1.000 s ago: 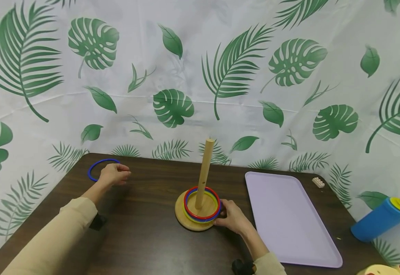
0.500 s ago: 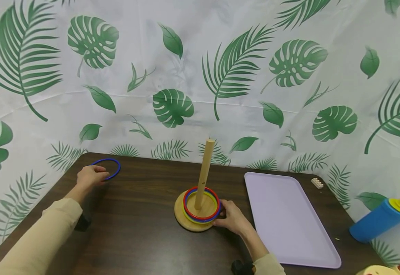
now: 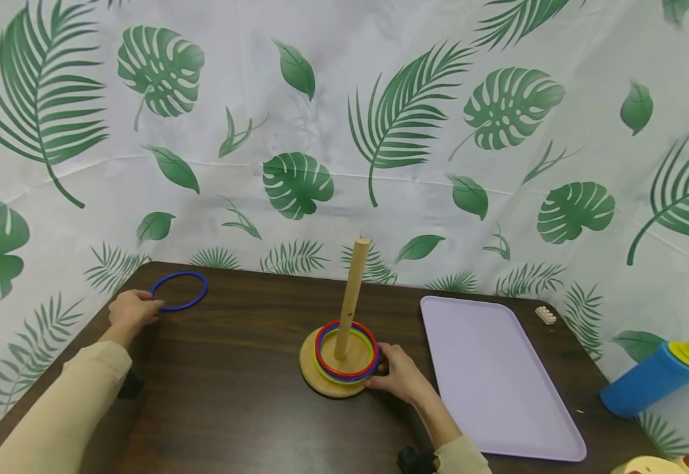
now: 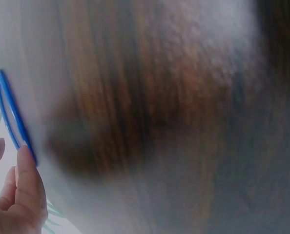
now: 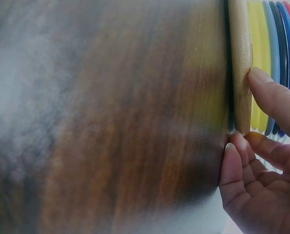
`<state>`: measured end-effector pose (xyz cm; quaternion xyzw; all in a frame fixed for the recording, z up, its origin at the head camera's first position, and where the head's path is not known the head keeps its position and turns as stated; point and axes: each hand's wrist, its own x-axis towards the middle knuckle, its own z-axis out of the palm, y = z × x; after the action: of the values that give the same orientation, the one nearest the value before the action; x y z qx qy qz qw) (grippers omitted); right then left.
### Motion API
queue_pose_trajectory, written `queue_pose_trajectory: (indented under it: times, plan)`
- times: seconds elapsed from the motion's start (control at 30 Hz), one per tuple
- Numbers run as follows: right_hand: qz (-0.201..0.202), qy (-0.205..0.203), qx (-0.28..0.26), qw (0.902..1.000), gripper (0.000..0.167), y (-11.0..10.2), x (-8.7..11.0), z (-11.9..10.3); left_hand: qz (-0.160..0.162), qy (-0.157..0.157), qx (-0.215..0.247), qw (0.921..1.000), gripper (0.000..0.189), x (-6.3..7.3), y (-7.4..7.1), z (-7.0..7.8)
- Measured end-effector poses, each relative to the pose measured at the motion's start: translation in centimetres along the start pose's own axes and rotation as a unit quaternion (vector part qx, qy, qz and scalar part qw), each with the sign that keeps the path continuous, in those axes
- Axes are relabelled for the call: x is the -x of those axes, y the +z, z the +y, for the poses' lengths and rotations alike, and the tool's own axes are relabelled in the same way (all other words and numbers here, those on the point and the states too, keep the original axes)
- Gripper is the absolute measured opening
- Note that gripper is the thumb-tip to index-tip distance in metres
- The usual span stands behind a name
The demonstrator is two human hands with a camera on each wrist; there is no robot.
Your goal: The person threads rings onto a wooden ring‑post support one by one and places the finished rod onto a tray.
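Near the far left corner of the table a blue ring lies flat. My left hand is at its left side, with a fingertip right at the ring and the thumb held apart in the left wrist view. In the middle stands a wooden peg stand, its peg upright on a round base. Red, blue and yellow rings are stacked around the peg. My right hand grips the base's right edge, thumb on the upper face and fingertips low at the rim.
A lilac tray lies right of the stand. Beyond it are a small pale block and a blue cylinder with a yellow top. A cream and red object shows at the bottom right. A leaf-print cloth hangs behind the table.
My left hand has moved left, from the ring's right side across its front to its left edge. The right hand has stayed on the stand.
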<state>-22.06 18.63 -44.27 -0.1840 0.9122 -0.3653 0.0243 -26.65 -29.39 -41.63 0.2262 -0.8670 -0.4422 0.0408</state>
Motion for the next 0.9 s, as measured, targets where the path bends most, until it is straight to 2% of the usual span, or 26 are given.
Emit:
queue_pose_trajectory:
  times: [0.3,0.57,0.9]
  plan:
    - [0.002,0.008,-0.002,1.0000,0.057,0.01,0.00,0.05,0.021,-0.028,-0.026,0.9990,0.050,-0.51,0.03,-0.21]
    - [0.007,0.000,-0.005,1.0000,0.058,0.01,0.14,0.10,0.021,-0.019,-0.050,0.9983,0.051,-0.72,-0.23,-0.47]
    - [-0.004,-0.011,-0.013,0.9998,0.056,-0.06,0.08,0.33,0.028,-0.023,-0.062,0.9974,0.053,-0.54,-0.21,-0.31]
